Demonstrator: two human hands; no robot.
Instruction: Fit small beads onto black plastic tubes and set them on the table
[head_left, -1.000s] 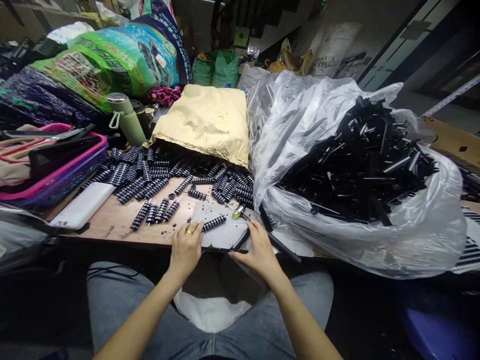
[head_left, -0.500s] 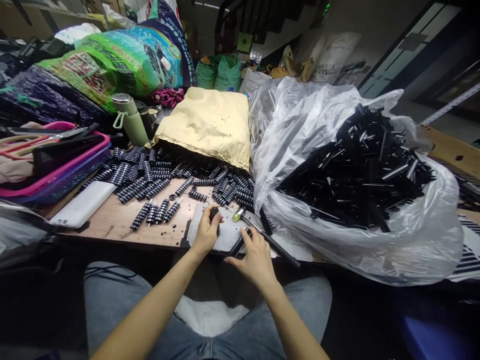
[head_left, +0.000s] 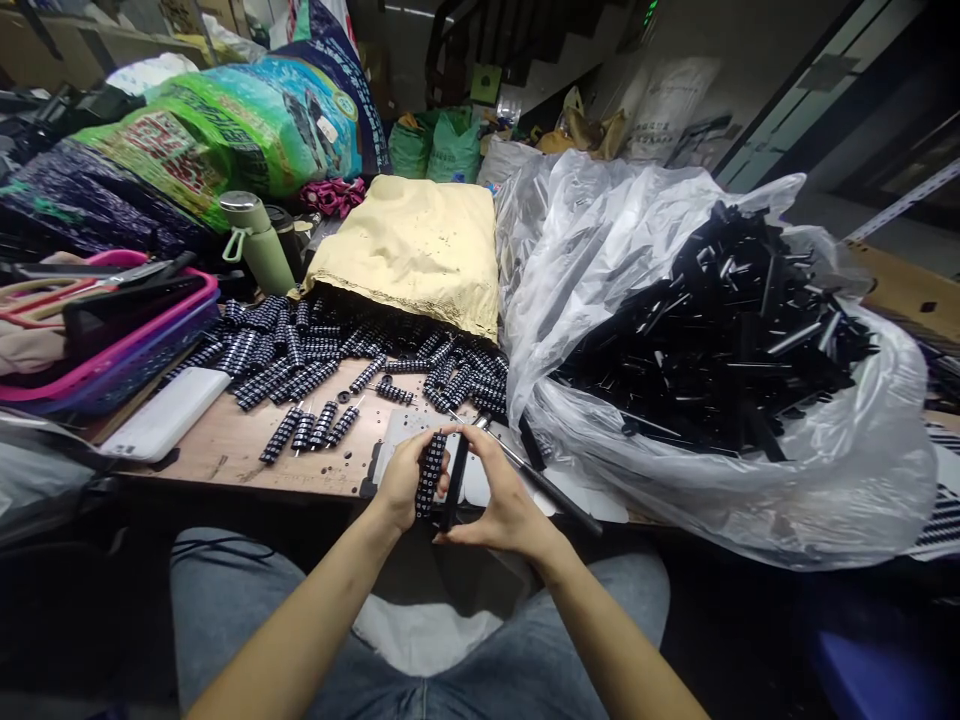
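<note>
Over the front edge of the pale grey flat plate, the left hand curls its fingers around the black cylindrical roller banded with small white characters, while the right hand spans the slim, straight black bar between thumb and fingertips, just beside it. Both look light and stiff — the bar probably slick, best taken near its ends, the roller around its ridged barrel. Fingers cover part of the roller, the bar's upper tip is hard to make out, and whether the two touch I cannot tell.
</note>
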